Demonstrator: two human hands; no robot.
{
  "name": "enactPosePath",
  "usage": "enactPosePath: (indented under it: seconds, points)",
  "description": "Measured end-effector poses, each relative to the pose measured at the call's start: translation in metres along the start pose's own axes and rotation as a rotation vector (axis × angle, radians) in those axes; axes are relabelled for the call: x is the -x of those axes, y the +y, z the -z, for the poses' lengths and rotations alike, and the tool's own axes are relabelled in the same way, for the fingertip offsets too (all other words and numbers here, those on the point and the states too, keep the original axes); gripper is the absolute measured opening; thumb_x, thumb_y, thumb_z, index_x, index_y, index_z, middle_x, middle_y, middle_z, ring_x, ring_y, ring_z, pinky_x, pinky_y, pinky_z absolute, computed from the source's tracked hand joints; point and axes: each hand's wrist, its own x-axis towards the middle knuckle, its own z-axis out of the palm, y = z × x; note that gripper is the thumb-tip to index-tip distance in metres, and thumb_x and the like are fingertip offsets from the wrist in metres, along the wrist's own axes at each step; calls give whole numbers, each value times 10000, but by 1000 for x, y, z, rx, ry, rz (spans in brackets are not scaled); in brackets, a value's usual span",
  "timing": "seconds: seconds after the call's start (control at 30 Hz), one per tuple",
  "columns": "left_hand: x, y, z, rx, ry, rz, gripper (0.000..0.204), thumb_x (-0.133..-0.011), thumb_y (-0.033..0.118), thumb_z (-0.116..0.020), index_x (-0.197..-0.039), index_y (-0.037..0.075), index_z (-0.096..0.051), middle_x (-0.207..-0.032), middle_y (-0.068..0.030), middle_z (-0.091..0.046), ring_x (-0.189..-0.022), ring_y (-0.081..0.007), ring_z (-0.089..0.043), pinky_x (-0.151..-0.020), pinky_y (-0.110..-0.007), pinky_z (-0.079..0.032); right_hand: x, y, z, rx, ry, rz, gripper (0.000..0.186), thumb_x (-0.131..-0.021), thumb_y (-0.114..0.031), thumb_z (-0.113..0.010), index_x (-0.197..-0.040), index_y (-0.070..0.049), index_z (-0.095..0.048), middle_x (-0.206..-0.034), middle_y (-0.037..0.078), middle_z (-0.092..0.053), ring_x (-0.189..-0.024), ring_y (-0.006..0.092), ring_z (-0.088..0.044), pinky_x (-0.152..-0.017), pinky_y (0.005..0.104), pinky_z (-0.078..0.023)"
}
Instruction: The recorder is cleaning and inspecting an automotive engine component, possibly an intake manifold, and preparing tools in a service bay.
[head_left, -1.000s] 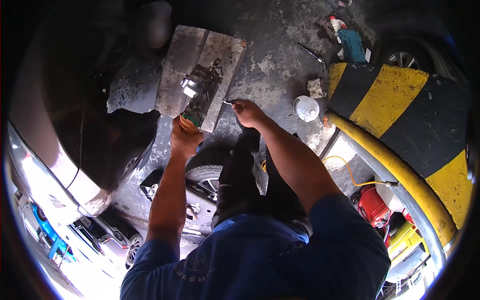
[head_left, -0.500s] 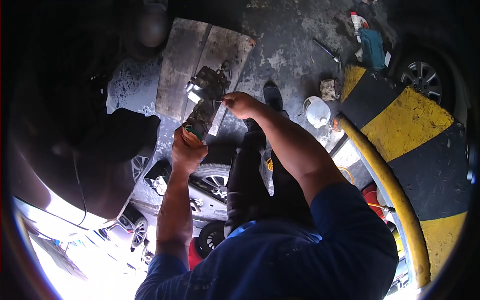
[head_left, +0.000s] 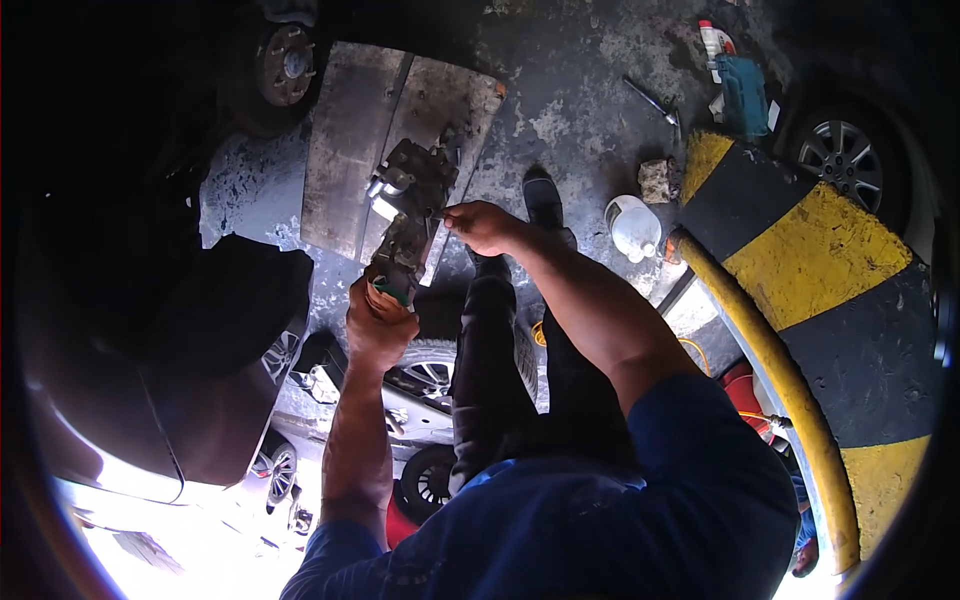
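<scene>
A greasy cast-metal car part (head_left: 417,175), long and uneven in shape, is in front of me above a worn board (head_left: 345,130). Around its near end my left hand (head_left: 378,325) is wrapped, with something green (head_left: 395,289) showing by the fingers. Whether the far end rests on the board cannot be told. At the part's right side, my right hand (head_left: 478,227) is closed in a pinch. A small thin piece (head_left: 437,216) sticks out from its fingertips toward the metal; its kind is too small to make out.
A dark car body (head_left: 180,370) stands at left, with a bare wheel hub (head_left: 287,65) beyond. On the floor at right lie a white jug (head_left: 632,228), a ratchet-like tool (head_left: 652,100) and a teal case (head_left: 743,95). A yellow rail (head_left: 775,350) borders a striped ramp (head_left: 820,255).
The view has shifted slightly, and the wheel hub at the upper left shows more clearly. The right hand sits a little lower beside the metal part. Both hands keep their grip.
</scene>
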Motion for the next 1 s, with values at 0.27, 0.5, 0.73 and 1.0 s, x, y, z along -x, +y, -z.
enactPosePath:
  seconds: [0.27, 0.5, 0.73, 1.0]
  points:
    - [-6, -49, 7, 108, -72, -152, 771, -639, 10, -742, -1326, 46, -395, -1049, -131, -624, -913, -209, -645, -815, -326, -524, -8, 16, -16, -364, -61, -223, 303, -1003, -316, -563, -1122, -57, -666, -674, -3, -541, -592, 96, -470, -537, 295, -405]
    - [-5, -94, 16, 211, -135, -298, 758, -651, -78, -709, -1314, 46, -364, -1161, -113, -521, -1030, -175, -556, -879, -317, -480, -6, 3, -40, -382, 31, -195, 335, -1000, -313, -568, -1174, -38, -648, -673, 3, -526, -565, 76, -453, -490, 260, -392]
    - [-6, -87, 10, 211, -99, -249, 764, -650, -46, -733, -1316, 55, -371, -1100, -102, -545, -958, -169, -576, -831, -312, -497, -5, 11, -64, -359, 212, -62, 352, -1017, -335, -529, -1149, -25, -632, -679, 11, -500, -527, 94, -440, -463, 271, -390]
    - [1, -65, 0, 60, -80, -385, 817, -630, -5, -782, -1334, 34, -369, -1267, -195, -549, -1139, -292, -581, -931, -376, -487, 22, 15, -54, 35, 57, -321, 770, -1010, -610, -171, -830, -21, -633, -744, 165, -637, -791, 371, -624, -822, 452, -476]
